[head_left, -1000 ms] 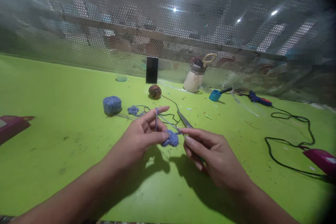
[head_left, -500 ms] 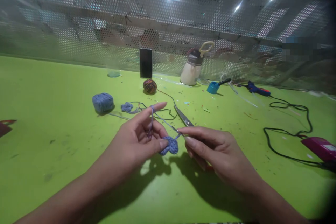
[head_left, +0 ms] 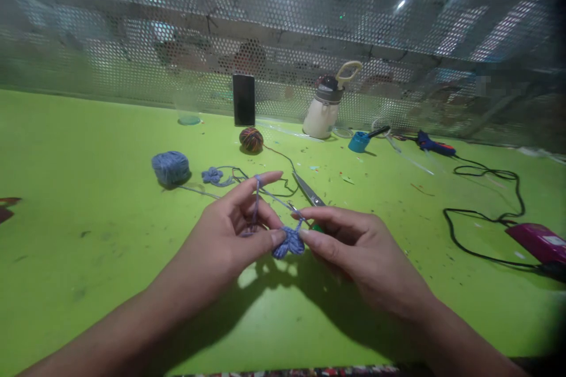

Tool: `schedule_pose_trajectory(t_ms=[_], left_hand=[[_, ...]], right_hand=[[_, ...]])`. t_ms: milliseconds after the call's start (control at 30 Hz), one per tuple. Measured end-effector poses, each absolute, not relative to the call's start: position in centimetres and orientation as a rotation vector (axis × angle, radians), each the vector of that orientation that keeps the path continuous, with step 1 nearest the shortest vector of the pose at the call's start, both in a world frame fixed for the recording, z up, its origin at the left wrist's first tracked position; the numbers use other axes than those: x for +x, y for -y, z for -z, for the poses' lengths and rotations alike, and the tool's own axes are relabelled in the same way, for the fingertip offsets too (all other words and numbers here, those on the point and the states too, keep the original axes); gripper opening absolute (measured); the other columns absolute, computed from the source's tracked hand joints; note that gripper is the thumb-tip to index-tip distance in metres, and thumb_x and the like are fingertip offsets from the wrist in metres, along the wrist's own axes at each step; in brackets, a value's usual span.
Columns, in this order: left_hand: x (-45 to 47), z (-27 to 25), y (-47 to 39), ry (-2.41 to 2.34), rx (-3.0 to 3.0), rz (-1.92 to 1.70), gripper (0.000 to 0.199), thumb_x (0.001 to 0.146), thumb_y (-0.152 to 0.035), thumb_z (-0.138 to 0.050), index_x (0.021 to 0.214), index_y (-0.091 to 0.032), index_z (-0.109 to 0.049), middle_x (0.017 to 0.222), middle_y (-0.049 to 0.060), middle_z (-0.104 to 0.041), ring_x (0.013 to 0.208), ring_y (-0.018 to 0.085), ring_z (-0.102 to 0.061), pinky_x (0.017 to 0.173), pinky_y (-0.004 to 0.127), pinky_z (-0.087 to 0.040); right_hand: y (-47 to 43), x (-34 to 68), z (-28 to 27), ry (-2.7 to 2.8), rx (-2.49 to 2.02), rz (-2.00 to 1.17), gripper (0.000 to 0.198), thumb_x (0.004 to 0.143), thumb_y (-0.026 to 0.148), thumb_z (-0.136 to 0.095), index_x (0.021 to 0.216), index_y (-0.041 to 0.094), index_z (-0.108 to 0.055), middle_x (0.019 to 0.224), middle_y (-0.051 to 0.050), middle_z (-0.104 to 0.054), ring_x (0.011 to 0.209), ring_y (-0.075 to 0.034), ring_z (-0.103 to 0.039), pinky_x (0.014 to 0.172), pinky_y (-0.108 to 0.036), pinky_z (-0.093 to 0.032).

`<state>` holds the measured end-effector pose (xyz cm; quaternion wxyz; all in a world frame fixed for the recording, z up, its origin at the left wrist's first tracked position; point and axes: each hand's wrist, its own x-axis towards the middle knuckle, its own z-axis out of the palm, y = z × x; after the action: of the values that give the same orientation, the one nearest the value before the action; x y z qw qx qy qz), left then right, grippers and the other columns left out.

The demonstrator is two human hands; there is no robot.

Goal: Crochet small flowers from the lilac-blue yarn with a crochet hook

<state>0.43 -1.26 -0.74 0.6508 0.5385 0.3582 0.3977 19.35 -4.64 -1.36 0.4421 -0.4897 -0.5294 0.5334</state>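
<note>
Between thumb and fingers, my left hand (head_left: pixel 241 230) pinches a small blue crocheted piece (head_left: pixel 289 241) with petal-like lobes. Blue yarn loops round its raised index finger and runs across to a crochet hook (head_left: pixel 292 206). My right hand (head_left: pixel 358 241) is closed on the hook, whose metal tip pokes out near its index finger; a bit of green shows under that finger. The right thumb touches the piece's right edge. A blue yarn ball (head_left: pixel 170 168) lies at left, its strand leading toward my left hand. Beside it is a finished-looking blue crochet flower (head_left: pixel 213 175).
Behind my right hand lie scissors (head_left: pixel 308 188), partly hidden. Farther back are a multicoloured yarn ball (head_left: pixel 251 139), a phone (head_left: pixel 244 100), a bottle (head_left: pixel 322 112) and a blue holder (head_left: pixel 359 142). A glue gun (head_left: pixel 435 145) and black cable are at right, near a magenta device (head_left: pixel 535 242).
My right hand has moved in closer, its thumb now against the crocheted piece. The hook tip points up more, and the piece has turned slightly. The view has shifted a little.
</note>
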Motion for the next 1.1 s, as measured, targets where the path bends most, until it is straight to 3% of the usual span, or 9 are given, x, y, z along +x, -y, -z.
schedule_pose_trajectory(t_ms=[133,333,633,833,1100], left_hand=[[0.5,0.8,1.4,-0.817,1.211,-0.919,0.073,0.076,-0.018,-0.078,0.140,-0.023,-0.044,0.076,-0.004,-0.064,0.074,0.013,-0.059,0.072,0.029,-0.045],[0.7,0.8,1.4,-0.794,1.058,-0.880,0.074,0.075,-0.015,-0.077,0.140,-0.025,-0.044,0.075,-0.004,-0.065,0.076,0.014,-0.060,0.078,0.030,-0.045],[0.9,0.6,1.7,-0.831,0.964,-0.855,0.075,0.074,-0.014,-0.077,0.141,-0.024,-0.043,0.076,-0.003,-0.064,0.072,0.014,-0.058,0.072,0.030,-0.044],[0.7,0.6,1.3,-0.775,1.076,-0.800,0.092,0.076,-0.015,-0.077,0.151,-0.028,-0.027,0.085,0.000,-0.065,0.080,0.017,-0.059,0.074,0.031,-0.047],[0.7,0.7,1.4,-0.820,1.144,-0.776,0.085,0.076,-0.015,-0.077,0.148,-0.027,-0.034,0.077,-0.003,-0.064,0.075,0.015,-0.056,0.071,0.031,-0.045]], right_hand=[[4.7,19.0,1.2,1.354,-1.214,-1.302,0.015,0.077,0.022,-0.076,0.090,0.017,-0.073,0.075,0.000,-0.066,0.060,-0.008,-0.049,0.049,-0.019,-0.033],[4.9,18.9,0.4,1.418,-1.306,-1.322,0.001,0.080,0.017,-0.067,0.080,0.016,-0.067,0.056,0.007,-0.049,0.045,-0.005,-0.036,0.041,-0.020,-0.026],[4.8,19.2,0.4,1.394,-1.343,-1.422,0.007,0.080,0.021,-0.069,0.079,0.015,-0.065,0.055,0.007,-0.044,0.045,-0.005,-0.032,0.038,-0.020,-0.020],[4.8,19.3,0.4,1.310,-1.335,-1.511,0.019,0.076,0.030,-0.076,0.078,0.016,-0.064,0.053,0.007,-0.045,0.043,-0.005,-0.032,0.039,-0.019,-0.021],[4.6,19.6,0.8,1.316,-1.329,-1.537,0.024,0.074,0.034,-0.080,0.081,0.017,-0.065,0.053,0.008,-0.045,0.040,-0.004,-0.034,0.037,-0.017,-0.023]])
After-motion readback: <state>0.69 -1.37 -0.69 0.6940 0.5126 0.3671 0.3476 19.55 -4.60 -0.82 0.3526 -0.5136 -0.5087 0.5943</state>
